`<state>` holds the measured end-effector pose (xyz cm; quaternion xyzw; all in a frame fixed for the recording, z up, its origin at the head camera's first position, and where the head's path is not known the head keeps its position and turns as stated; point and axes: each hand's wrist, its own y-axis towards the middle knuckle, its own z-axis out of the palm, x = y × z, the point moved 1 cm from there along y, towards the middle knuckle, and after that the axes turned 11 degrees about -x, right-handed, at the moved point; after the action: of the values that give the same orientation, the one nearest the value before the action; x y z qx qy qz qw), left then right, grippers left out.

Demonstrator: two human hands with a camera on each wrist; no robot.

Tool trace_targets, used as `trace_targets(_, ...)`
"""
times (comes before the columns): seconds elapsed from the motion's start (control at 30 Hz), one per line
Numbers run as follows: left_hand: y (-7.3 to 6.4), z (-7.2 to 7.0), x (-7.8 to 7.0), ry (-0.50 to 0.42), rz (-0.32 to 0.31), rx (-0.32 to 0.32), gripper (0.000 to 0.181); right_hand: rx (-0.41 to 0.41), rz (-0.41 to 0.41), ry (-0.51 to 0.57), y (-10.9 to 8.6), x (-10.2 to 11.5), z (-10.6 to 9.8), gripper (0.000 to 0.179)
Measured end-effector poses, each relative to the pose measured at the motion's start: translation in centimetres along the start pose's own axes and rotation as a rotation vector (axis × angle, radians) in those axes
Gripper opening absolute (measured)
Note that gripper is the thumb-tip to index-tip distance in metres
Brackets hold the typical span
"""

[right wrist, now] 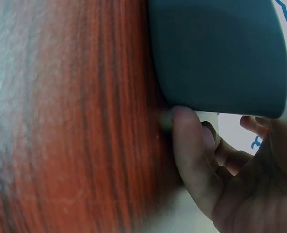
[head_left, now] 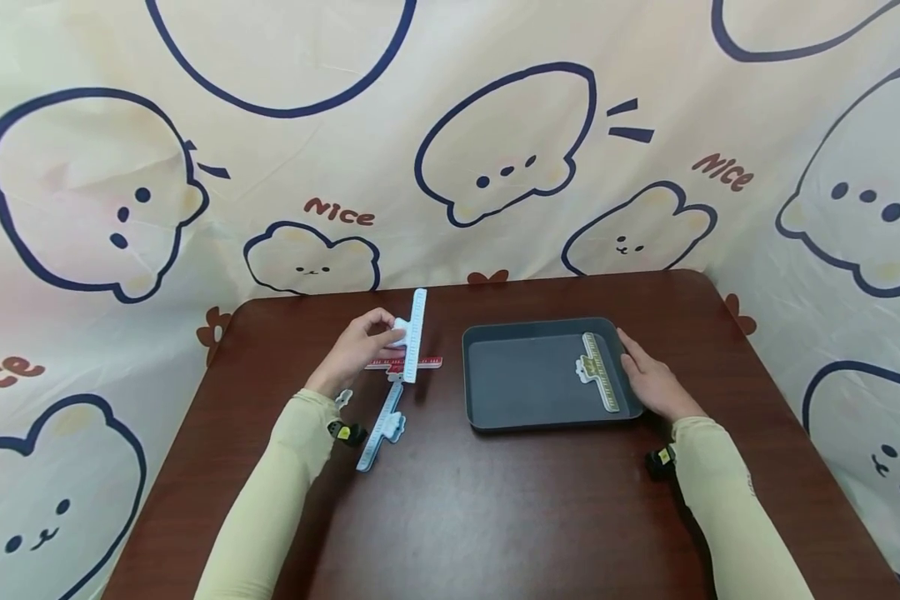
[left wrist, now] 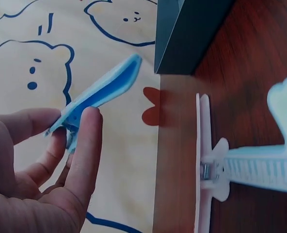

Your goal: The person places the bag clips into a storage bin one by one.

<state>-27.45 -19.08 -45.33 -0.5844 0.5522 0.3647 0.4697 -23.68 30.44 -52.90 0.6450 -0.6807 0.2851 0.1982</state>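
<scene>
My left hand [head_left: 356,350] pinches a light-blue ruler clip [head_left: 416,335] between thumb and fingers, raised above the table's left half. Beneath it lies a red ruler clip [head_left: 429,362], partly covered in the head view; its pale side and metal spring show in the left wrist view. A second blue ruler clip [head_left: 381,427] lies slanted toward me, its end meeting the red one. At the right, my right hand [head_left: 658,385] holds the dark grey tray [head_left: 525,375] by its right side, thumb at the rim. A yellow ruler clip [head_left: 600,372] rests inside the tray near that side.
A small pale piece [head_left: 343,398] shows beside the left wrist, mostly hidden. The dark brown wooden table [head_left: 457,517] meets patterned cloth walls [head_left: 420,250] at its back and sides. Each wrist wears a black camera band [head_left: 347,432].
</scene>
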Motion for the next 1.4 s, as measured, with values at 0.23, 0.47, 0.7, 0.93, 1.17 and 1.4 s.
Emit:
trace_targets(0.23, -0.2, 0.6, 0.4, -0.043, -0.022, 0.033, 0.019, -0.009, -0.006, 0.005, -0.2, 0.1, 0.2, 0.06)
trace_targets(0.47, -0.4, 1.6, -0.2, -0.119, -0.013, 0.097, 0.011, -0.013, -0.009, -0.005, -0.2, 0.1, 0.0, 0.06)
trace_targets(0.7, -1.0, 2.2, -0.5, -0.16, -0.046, 0.131, 0.008, -0.009, 0.002, 0.01, -0.2, 0.4, 0.1, 0.06)
trace_targets(0.93, -1.0, 3.0, -0.8, -0.27, -0.083, 0.152, 0.006, -0.005, 0.0, 0.005, -0.3, 0.2, -0.2, 0.06)
trace_targets(1.17, -1.4, 3.0, -0.6, -0.299, -0.125, 0.158, 0.008, -0.007, -0.007, 0.008, -0.4, 0.2, -0.1, 0.06)
trace_targets(1.4, -1.5, 3.3, -0.4, -0.25, -0.125, 0.152, 0.008, -0.015, -0.011, 0.009, -0.3, 0.1, 0.0, 0.06)
